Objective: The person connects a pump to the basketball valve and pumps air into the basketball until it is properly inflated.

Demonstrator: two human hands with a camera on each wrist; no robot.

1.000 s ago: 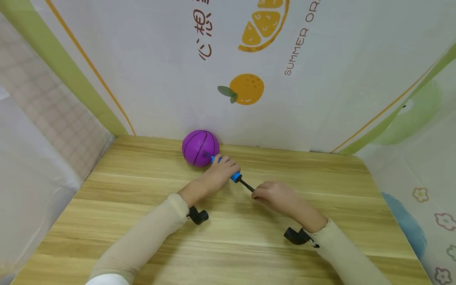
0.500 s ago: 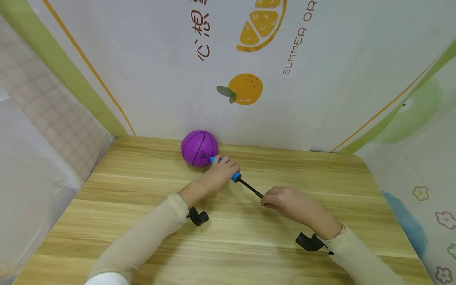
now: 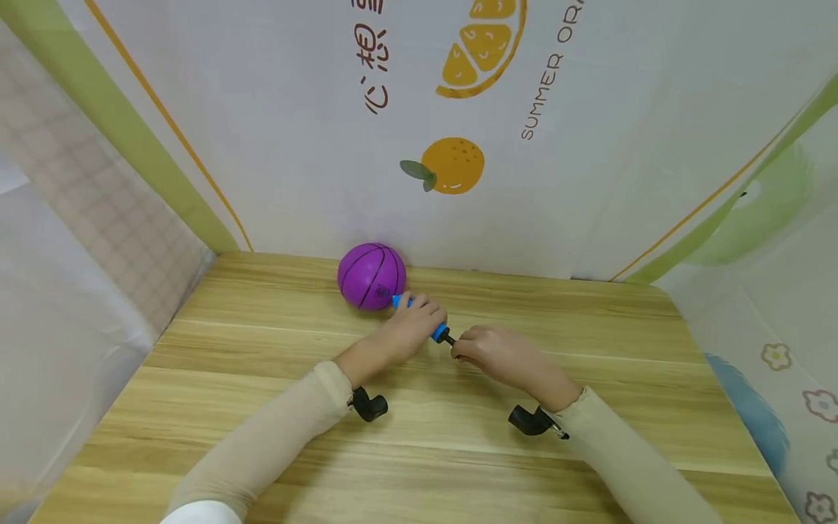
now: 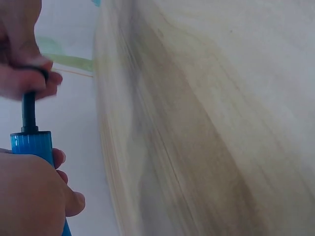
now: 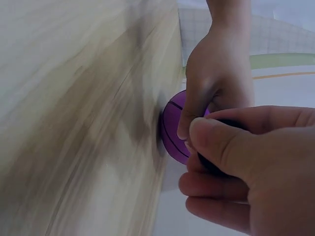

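A blue hand pump [image 3: 439, 332] with a black rod slants across the middle of the head view. My left hand [image 3: 409, 327] wraps round its barrel, which also shows in the left wrist view as a ribbed blue collar [image 4: 32, 143]. The pump's black handle [image 5: 209, 164] is held by the curled fingers of my right hand [image 3: 500, 356]. Only a short length of rod shows between handle and barrel. Just beyond the pump's blue tip, a purple ball [image 3: 368, 273] with black basketball lines sits on the table. Whether the tip joins the ball is too small to tell.
The wood-grain table [image 3: 406, 466] spans the area below both arms. A white cloth backdrop [image 3: 294, 182] with printed oranges rises behind its far edge, close to the ball. Fabric sheets hang at the left and right sides.
My right hand first drew back to the lower right, lengthening the visible rod, then came back toward the left hand, leaving little rod showing. The left hand and ball stay about in place.
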